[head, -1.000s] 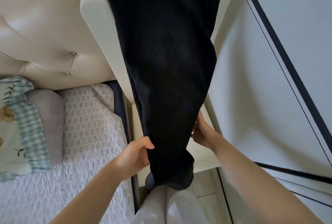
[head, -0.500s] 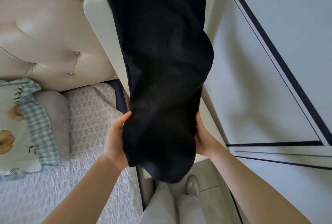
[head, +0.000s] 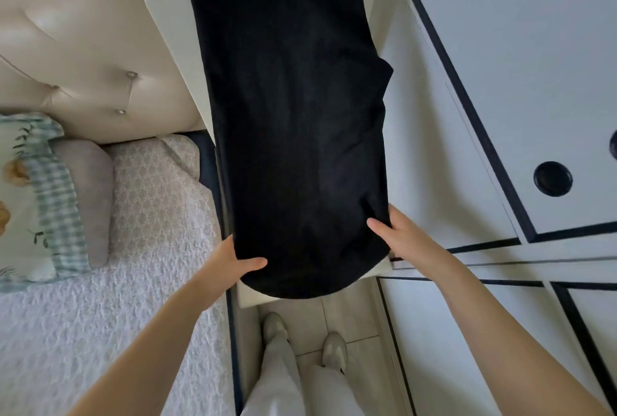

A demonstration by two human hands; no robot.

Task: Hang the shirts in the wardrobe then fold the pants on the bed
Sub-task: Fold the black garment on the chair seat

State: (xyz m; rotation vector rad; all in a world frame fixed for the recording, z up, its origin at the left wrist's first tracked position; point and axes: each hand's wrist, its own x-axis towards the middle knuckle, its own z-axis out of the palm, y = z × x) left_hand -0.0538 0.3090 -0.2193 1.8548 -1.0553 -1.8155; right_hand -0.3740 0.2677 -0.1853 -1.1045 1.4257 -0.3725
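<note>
The left hand (head: 230,265) and right hand (head: 402,240) are each pinching 1 side edge of black pants (head: 293,115) lying on the nightstand (head: 163,4) between bed (head: 150,215) and wardrobe (head: 500,65).

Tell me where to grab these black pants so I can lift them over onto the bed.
Take the near end by its two side edges, one hand from each side, thumbs on top, as the left hand and right hand do now. The black pants lie lengthwise away from you along the white ledge, so that end is likely easiest to lift.
</note>
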